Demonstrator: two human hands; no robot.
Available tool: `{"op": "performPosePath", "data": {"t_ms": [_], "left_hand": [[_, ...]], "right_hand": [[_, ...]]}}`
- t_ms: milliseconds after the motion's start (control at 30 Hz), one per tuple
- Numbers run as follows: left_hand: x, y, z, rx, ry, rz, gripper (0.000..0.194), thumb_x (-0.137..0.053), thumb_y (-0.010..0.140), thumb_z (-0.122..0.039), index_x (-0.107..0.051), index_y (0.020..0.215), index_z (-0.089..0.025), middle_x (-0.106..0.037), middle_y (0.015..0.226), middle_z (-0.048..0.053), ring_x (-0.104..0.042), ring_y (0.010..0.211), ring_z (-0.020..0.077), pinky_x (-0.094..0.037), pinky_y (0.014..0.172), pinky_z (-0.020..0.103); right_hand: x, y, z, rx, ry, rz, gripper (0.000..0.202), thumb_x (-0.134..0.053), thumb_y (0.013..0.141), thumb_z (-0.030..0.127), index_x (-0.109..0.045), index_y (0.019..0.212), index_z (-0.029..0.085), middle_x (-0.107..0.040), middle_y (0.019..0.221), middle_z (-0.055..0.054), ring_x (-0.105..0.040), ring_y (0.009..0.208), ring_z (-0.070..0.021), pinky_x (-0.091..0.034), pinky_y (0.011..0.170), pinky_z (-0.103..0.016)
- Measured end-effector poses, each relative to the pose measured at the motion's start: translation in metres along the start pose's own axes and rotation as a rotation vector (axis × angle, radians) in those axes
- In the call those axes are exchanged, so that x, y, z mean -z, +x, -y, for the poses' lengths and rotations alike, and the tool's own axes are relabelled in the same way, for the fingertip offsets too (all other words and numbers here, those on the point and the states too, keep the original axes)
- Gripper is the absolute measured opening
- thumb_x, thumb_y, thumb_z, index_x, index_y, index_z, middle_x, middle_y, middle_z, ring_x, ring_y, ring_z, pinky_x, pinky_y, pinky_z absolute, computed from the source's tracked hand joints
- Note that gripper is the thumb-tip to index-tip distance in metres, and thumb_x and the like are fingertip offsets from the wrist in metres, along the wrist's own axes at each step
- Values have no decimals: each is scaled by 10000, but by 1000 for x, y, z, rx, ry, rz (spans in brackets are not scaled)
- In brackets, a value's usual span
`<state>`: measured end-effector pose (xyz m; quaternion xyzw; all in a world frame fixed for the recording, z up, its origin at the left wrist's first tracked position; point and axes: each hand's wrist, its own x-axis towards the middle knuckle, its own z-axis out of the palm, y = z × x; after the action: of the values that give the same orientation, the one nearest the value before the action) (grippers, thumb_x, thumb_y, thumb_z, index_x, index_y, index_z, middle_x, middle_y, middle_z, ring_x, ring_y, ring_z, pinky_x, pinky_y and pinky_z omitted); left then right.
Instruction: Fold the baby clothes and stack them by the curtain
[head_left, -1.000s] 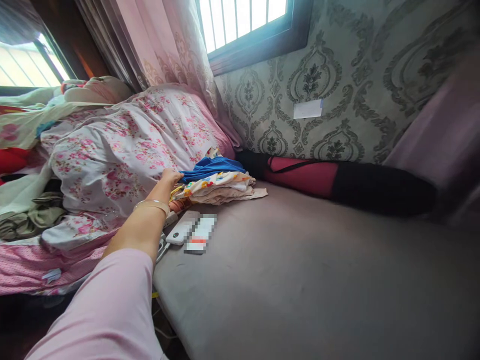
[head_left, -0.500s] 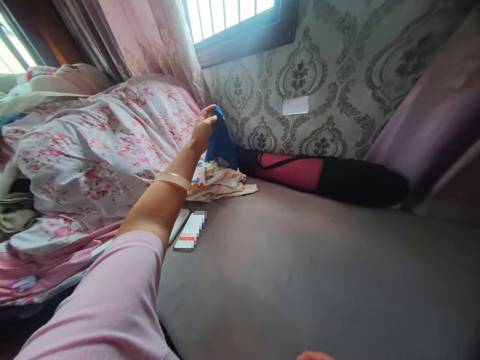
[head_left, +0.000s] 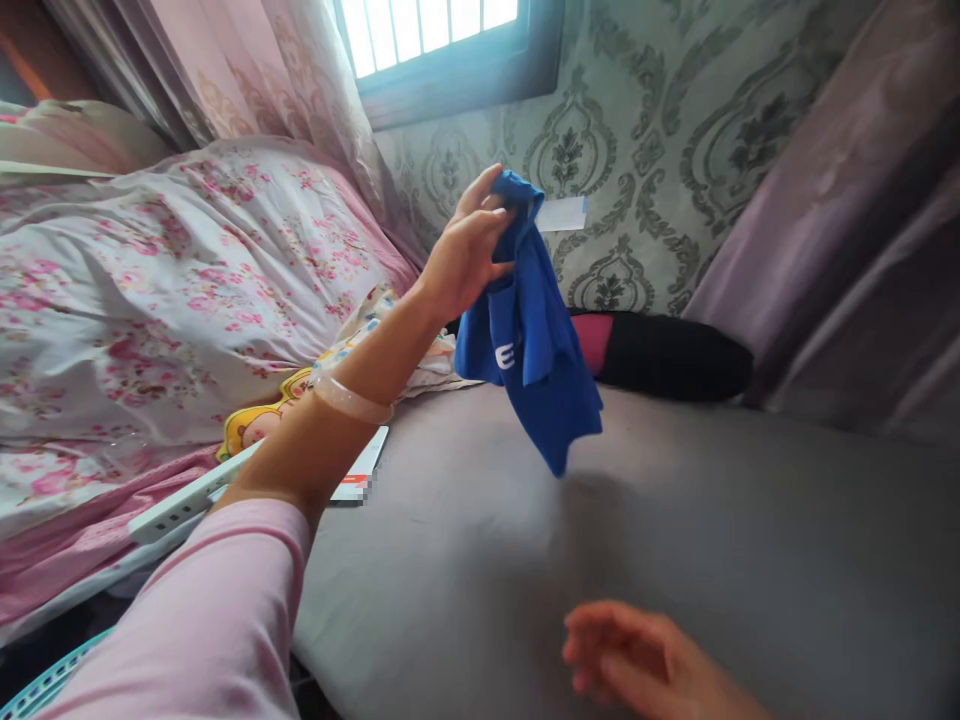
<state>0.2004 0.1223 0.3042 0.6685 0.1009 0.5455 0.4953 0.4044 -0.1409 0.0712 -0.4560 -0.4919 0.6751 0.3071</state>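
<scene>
My left hand (head_left: 469, 250), with a pale bangle (head_left: 352, 400) on the forearm, pinches the top of a blue garment (head_left: 540, 320). The garment hangs in folds above the grey surface, and a white letter-like mark shows on it. What kind of clothing it is, I cannot tell from the folds. Low in the view, my right hand (head_left: 637, 650) is held with fingers loosely curved and nothing in it, apart from the garment. Behind my left forearm lies a patterned cream cloth (head_left: 442, 360), partly hidden.
A phone (head_left: 364, 470) lies on the grey padded surface (head_left: 465, 570) beside my left forearm. Left of it are a white power strip (head_left: 187, 500), a yellow cartoon item (head_left: 244, 425) and floral bedding (head_left: 150, 290). A black and pink long bag (head_left: 667, 355) rests along the wall.
My left hand has lifted the blue garment off the cloth pile and brought it right and nearer. My right hand has come further into view from the bottom edge.
</scene>
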Motion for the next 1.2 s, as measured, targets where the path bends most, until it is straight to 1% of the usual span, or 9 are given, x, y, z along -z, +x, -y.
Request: {"op": "performPosePath", "data": {"t_ms": [133,267,333,400,500,633,900,1033,1200], "left_hand": [[-36,-19,10,-28,31,-48,473,-305,941,-107,-434,1354,-298,-501,1314,-40,-406,1334,291,-512,876,411],[-73,-43,10,1,-107,-18,456,-362,929,-139,-465,1340,-307,-490,1324,-35,-395,1342,304,-512,897,415],[-85,-53,9,40,-189,-9,465,-411,908,-146,-472,1337,-314,-497,1330,-31,-406,1336,300,-517,906,410],[-91,-61,9,84,-257,-18,478,-452,885,-155,-478,1332,-323,-503,1336,-30,-418,1329,291,-525,910,401],[-87,-68,13,155,-321,-53,492,-508,855,-175,-490,1317,-344,-514,1339,-31,-437,1318,275,-541,901,383],[-69,-76,27,233,-358,-143,542,-570,808,-166,-490,1315,-341,-522,1350,-14,-479,1284,256,-555,882,359],[-54,-109,83,364,-335,-334,758,-754,614,-29,-501,1269,-316,-505,1386,12,-621,1070,175,-556,756,223],[-57,-127,109,533,-359,-422,725,-767,612,-24,-522,1253,-259,-657,1066,26,-669,807,120,-529,696,205],[-61,-145,128,667,-401,-485,681,-779,629,-43,-540,1239,-228,-628,796,-14,-640,666,95,-498,633,201]], "right_hand": [[6,13,50,297,-98,-424,461,-588,839,577,-617,1140,229,-667,1124,-120,-651,1003,-257,-531,874,-403],[-4,36,80,643,-306,-871,571,-651,807,501,-453,1273,238,-548,1299,-138,-589,1098,-247,-517,897,-399],[-6,48,86,697,-424,-1052,667,-688,764,484,-416,1313,222,-520,1323,-154,-571,1111,-257,-510,897,-405],[-1,57,88,665,-499,-1161,619,-670,765,485,-469,1276,201,-583,1232,-150,-597,1047,-262,-514,861,-405],[19,59,90,569,-464,-1080,430,-562,840,511,-597,1098,169,-690,912,-103,-657,796,-231,-530,705,-356],[49,45,95,547,-368,-1020,438,-576,835,532,-638,1031,145,-671,703,-61,-630,604,-185,-488,544,-285],[58,24,84,650,-405,-1075,341,-646,801,452,-659,1013,185,-687,766,-41,-651,692,-191,-528,650,-317],[62,19,65,601,-513,-1069,297,-633,797,389,-661,1019,194,-703,874,-58,-662,763,-204,-532,733,-346],[85,11,35,376,-517,-1012,296,-601,796,381,-649,1006,178,-705,824,-61,-663,733,-215,-534,698,-350]]}}
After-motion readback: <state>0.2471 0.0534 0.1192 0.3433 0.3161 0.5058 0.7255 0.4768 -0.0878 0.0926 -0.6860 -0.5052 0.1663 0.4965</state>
